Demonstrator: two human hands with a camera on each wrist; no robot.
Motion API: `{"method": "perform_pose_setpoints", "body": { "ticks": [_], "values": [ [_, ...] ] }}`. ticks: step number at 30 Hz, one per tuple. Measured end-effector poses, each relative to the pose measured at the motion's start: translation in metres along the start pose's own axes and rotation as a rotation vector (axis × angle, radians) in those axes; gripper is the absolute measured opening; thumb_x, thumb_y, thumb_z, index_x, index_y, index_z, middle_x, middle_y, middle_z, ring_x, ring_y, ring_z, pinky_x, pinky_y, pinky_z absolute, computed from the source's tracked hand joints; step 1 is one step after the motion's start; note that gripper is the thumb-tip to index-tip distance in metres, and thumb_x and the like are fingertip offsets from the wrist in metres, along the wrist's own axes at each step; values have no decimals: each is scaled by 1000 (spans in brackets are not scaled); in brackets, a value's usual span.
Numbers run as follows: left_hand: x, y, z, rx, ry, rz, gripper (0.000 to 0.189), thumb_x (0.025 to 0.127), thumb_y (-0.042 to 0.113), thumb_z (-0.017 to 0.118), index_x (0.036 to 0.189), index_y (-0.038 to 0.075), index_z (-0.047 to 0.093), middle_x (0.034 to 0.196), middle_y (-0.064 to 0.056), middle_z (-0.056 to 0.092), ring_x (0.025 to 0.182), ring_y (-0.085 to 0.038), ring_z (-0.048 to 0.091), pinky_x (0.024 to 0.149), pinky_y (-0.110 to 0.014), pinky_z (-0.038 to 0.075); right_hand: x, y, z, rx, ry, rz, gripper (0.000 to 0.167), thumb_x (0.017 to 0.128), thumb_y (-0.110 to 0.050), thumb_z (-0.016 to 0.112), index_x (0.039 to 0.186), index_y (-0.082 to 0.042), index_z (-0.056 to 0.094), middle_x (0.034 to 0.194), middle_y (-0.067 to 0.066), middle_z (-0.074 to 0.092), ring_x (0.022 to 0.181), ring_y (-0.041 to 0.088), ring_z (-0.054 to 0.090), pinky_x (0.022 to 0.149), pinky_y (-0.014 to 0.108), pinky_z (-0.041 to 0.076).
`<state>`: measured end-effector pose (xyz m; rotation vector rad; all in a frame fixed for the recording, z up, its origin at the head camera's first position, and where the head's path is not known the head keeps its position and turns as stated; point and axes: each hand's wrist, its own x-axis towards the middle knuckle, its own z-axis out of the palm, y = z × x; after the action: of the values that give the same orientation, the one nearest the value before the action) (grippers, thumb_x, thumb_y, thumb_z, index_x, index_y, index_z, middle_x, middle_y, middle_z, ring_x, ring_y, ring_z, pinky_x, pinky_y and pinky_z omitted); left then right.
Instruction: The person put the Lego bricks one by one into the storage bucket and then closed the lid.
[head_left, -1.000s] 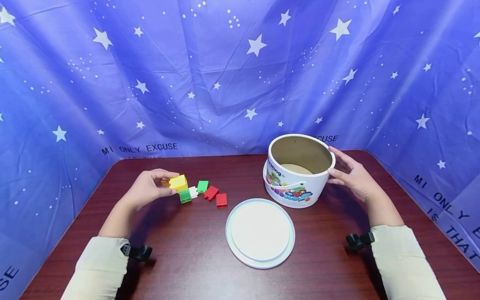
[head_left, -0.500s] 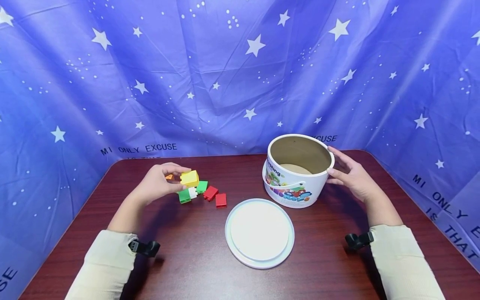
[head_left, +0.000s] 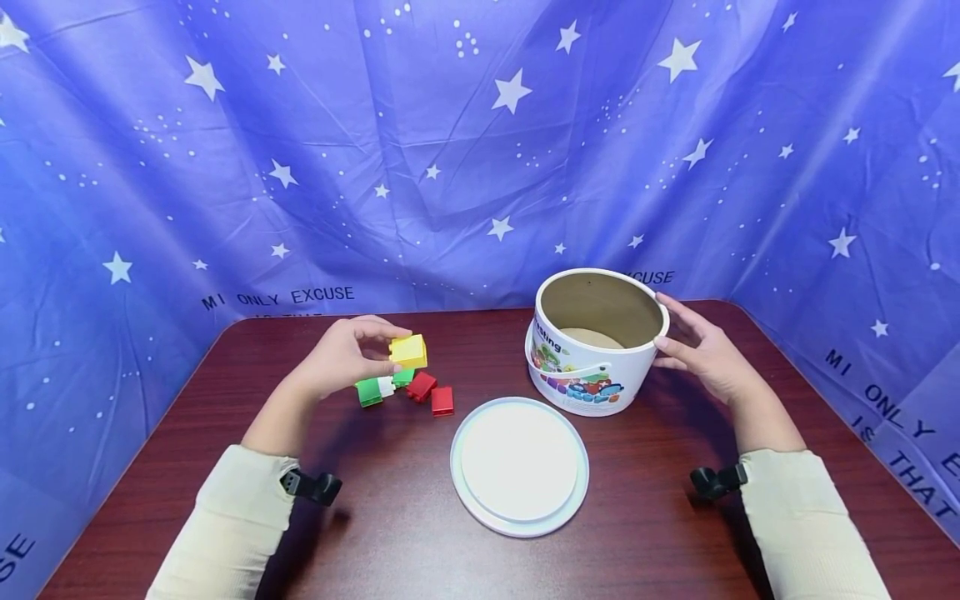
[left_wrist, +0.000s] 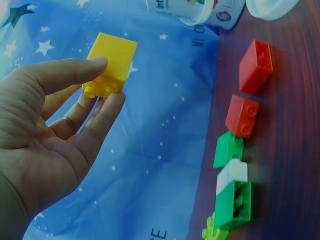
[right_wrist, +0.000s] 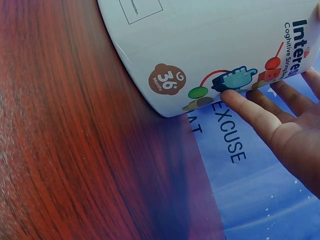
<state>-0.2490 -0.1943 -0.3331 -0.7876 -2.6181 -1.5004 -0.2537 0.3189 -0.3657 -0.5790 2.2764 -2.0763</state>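
Note:
My left hand [head_left: 337, 360] pinches a yellow building block [head_left: 408, 353] between thumb and fingers, held up off the table. The left wrist view shows its studs toward the palm. Below and beside that hand lie two red blocks [head_left: 442, 401], green blocks [head_left: 368, 392] and a white block [head_left: 386, 385]; the hand partly hides this group in the head view. My right hand [head_left: 708, 360] rests its extended fingers against the side and rim of a white printed bucket [head_left: 570, 390], which stands upright with its top uncovered. Only a tan bottom shows inside.
A round white lid [head_left: 520, 462] lies flat in front of the bucket, between the two arms. A lime green block [left_wrist: 215, 231] shows at the lower edge of the left wrist view. Behind the dark red table [head_left: 390, 517] hangs a blue star-patterned cloth [head_left: 450, 150].
My left hand has lifted the yellow block and carried it to the right, over the other blocks. The right hand, bucket and lid have stayed in place.

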Motion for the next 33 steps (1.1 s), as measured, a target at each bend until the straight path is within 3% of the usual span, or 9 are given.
{"method": "perform_pose_setpoints", "body": {
  "ticks": [15, 24, 33],
  "values": [
    [16, 23, 21, -14, -54, 27, 47, 72, -4, 82, 117, 3, 70, 111, -11, 63, 94, -26, 62, 79, -30, 58, 0, 1, 0, 15, 0, -3, 68, 96, 3, 55, 155, -8, 23, 140, 17, 36, 110, 14, 59, 78, 36, 59],
    [30, 40, 32, -13, -102, 39, 45, 72, -4, 81, 115, 4, 71, 112, -10, 62, 88, -24, 68, 78, -30, 58, 0, 0, 0, 18, 1, -2, 68, 96, 3, 55, 155, -7, 23, 141, 19, 35, 108, 14, 60, 79, 38, 58],
    [45, 56, 44, -13, -129, 103, 43, 72, -4, 82, 112, 3, 73, 109, -9, 64, 88, -23, 66, 77, -29, 58, -1, 0, 0, 6, -2, -5, 68, 96, 2, 54, 155, -8, 22, 144, 24, 30, 111, 14, 59, 79, 37, 58]
  ]
}}
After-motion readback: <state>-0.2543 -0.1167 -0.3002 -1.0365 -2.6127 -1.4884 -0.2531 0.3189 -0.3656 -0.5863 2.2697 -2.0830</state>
